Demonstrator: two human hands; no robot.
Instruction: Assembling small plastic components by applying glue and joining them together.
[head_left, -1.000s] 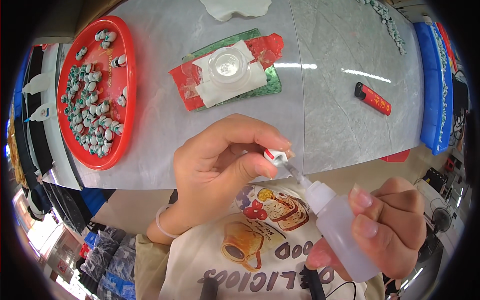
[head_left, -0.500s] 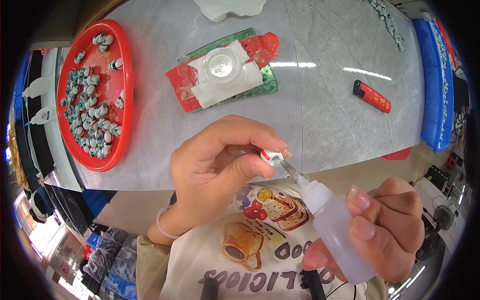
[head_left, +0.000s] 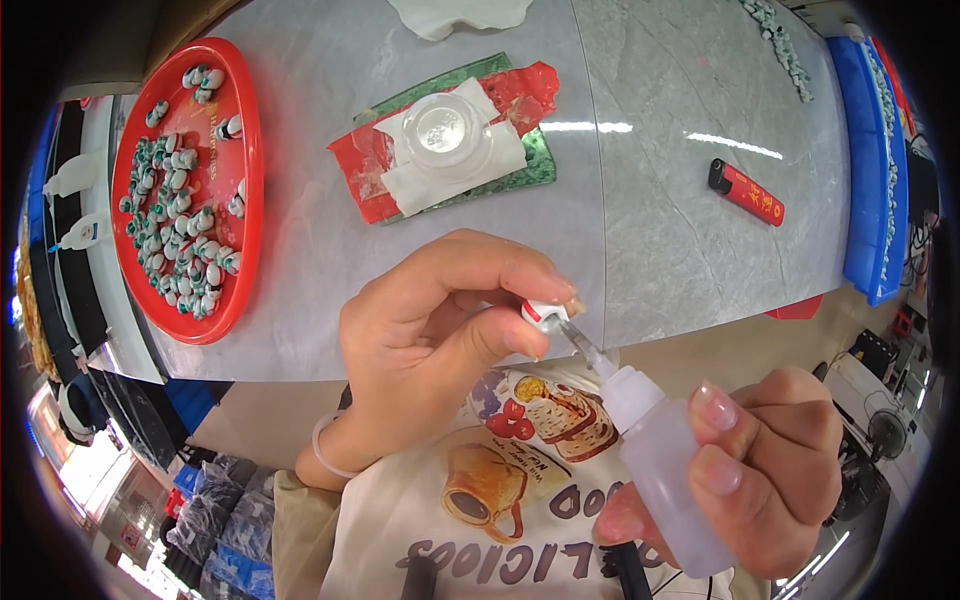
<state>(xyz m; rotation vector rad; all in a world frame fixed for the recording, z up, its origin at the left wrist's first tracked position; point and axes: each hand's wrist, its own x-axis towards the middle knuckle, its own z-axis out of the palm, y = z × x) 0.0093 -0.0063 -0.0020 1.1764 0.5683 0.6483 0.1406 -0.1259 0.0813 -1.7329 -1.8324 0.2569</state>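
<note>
Between the thumb and fingertips of my left hand [head_left: 430,310] is a small white figurine [head_left: 545,315] with a red band. My right hand [head_left: 765,460] is wrapped round a translucent squeeze bottle [head_left: 670,480] with a white cap, tilted so its narrow nozzle [head_left: 588,348] points up and left. The nozzle's tip meets the figurine's hollow underside or sits just at it; I cannot tell how deep. More small white and green figurines [head_left: 180,225] lie in a red round tray [head_left: 252,200] at the left.
A clear cup [head_left: 441,132] stands on white tissue over red film and a green slab [head_left: 540,160]. A red lighter [head_left: 747,192] lies to the right. Beyond it are a blue tray [head_left: 865,180] and a row of small pieces [head_left: 778,50]. Two white bottles [head_left: 82,232] lie past the red tray.
The squeeze bottle and my right hand have shifted slightly left and down. My left hand and the figurine are almost still.
</note>
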